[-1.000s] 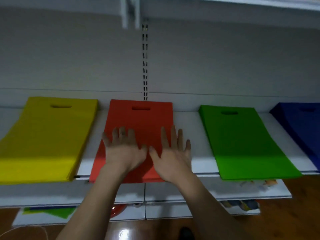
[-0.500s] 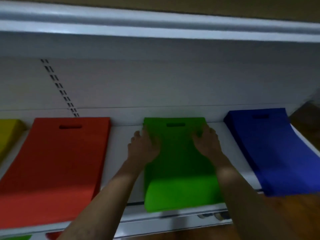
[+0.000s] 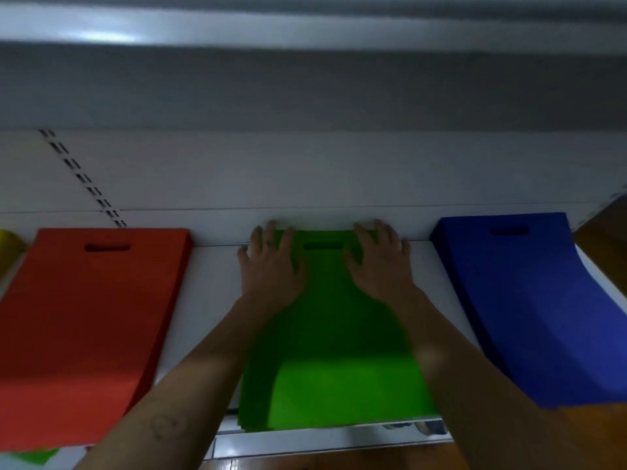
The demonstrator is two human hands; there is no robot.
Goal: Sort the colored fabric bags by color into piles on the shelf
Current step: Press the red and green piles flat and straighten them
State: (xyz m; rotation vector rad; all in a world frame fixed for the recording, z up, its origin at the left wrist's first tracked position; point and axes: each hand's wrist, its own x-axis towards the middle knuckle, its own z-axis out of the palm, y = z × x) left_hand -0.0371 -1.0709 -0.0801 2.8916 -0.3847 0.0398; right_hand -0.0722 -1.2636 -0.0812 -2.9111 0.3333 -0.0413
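A pale grey back panel rises at the far side, with a slanting line of dark paired slots on its left. A glossy brown wooden floor shows at the near edge, and a white overhead ledge spans the top.

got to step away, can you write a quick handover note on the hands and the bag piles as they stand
Left hand and right hand: both flat, fingers spread, pressing the far end of the green pile beside its handle slot.
Piles on the shelf: yellow pile at far left edge, red pile, green, blue pile.
Done: visible piles are single-coloured.
Left: finish squaring green; check blue.
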